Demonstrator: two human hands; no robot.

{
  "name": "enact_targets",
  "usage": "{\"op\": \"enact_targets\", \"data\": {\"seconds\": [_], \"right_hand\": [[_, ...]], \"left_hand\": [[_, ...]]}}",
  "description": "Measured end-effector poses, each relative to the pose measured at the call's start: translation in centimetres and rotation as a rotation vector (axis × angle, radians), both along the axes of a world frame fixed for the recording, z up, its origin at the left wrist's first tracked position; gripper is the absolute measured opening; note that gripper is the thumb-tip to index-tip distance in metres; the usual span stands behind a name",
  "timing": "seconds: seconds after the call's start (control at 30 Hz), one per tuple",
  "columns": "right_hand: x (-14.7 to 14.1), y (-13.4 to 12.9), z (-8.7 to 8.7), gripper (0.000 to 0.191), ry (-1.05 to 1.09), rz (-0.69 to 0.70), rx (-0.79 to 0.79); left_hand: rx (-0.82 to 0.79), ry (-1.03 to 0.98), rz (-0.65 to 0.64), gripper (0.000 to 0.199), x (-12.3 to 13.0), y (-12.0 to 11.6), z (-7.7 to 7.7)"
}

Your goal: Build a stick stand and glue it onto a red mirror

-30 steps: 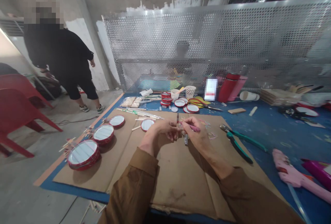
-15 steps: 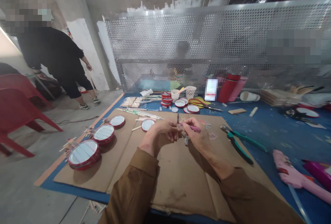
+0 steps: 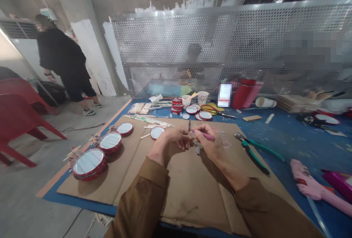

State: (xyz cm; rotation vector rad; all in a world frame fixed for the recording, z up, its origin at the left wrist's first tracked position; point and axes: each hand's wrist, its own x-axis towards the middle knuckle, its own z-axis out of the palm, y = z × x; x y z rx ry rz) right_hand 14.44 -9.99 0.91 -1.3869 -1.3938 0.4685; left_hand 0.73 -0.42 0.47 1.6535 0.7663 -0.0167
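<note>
Over the cardboard sheet, my left hand pinches a narrow brownish strip that stands upright. My right hand is closed on a purple marker, with its tip end against or close beside the strip. Just below the hands lies a short grey cylinder. A small red-rimmed drum rests left of my left hand, near some thin wooden sticks. Small coloured loops are scattered right of my right hand, partly hidden by it.
Three red-rimmed drums line the left side of the cardboard. Green-handled pliers and a pink glue gun lie on the right. Paper cups, a red bottle and a perforated metal screen stand behind. A person walks at left.
The marker has shifted slightly to the right in my right hand. My left hand stays in place. The person at left has moved a step and turned a little.
</note>
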Motion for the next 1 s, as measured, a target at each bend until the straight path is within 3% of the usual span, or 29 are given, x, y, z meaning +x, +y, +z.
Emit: {"op": "enact_targets", "data": {"seconds": [1.0], "right_hand": [[0.02, 0.25, -0.62, 0.021, -0.033, 0.047, 0.005]], "left_hand": [[0.010, -0.009, 0.006, 0.038, -0.04, -0.17, 0.05]]}}
